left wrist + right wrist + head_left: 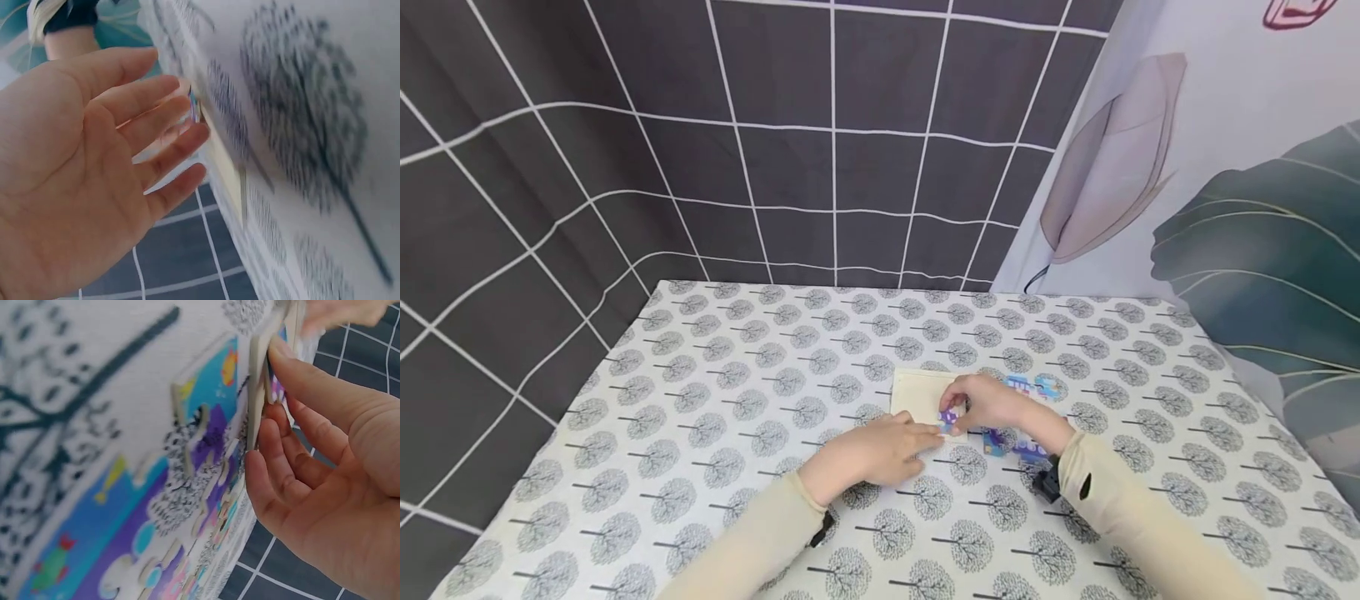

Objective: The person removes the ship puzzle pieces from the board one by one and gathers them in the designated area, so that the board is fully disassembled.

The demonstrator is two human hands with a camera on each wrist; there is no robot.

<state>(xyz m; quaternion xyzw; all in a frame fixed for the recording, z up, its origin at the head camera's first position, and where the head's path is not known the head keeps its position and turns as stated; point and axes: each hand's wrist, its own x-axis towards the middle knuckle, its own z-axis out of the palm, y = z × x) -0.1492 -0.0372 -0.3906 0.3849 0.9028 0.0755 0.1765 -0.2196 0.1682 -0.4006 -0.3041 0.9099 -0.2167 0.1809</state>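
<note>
A cream puzzle board (914, 402) with a raised rim lies on the tablecloth. Over its near right corner, my right hand (988, 402) pinches a purple and blue jigsaw piece (948, 417) between thumb and fingers. In the right wrist view the thumb (300, 362) presses at the board's edge and the other fingers curl beneath, hiding most of the piece. From the left, my left hand (883, 448) reaches to the same corner, fingertips right beside the piece. Its fingers look fairly straight and spread in the left wrist view, the palm (81, 150) bare.
Right of the board lie loose jigsaw pieces: a blue and purple one (209, 375) with an orange fish, a larger one (81, 531) with sea creatures, and light blue ones (1045, 386) farther back. The tablecloth (715, 467) carries a tree print. A dark gridded curtain (790, 167) hangs behind.
</note>
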